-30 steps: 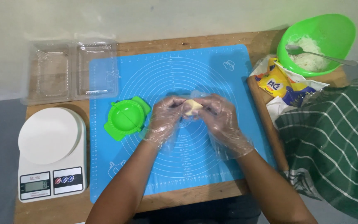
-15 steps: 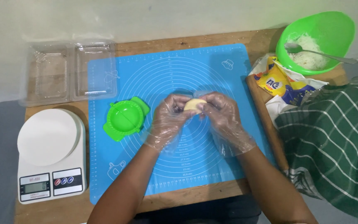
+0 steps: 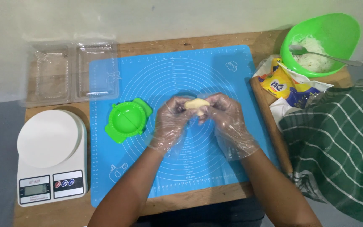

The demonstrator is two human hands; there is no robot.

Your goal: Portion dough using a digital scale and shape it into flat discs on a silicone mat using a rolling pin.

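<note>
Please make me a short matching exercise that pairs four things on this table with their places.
Things:
1. green press mould
2. kitchen scale
3. green bowl
4. dough piece

Places:
A. far right corner of the table
B. between the gloved left hand and right hand
C. left edge of the blue mat
D. near left corner of the table

Pairs: 1-C, 2-D, 3-A, 4-B

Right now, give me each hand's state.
Left hand: gloved, fingers closed on the pale dough piece.
Right hand: gloved, fingers closed on the same dough piece from the other side.
</note>
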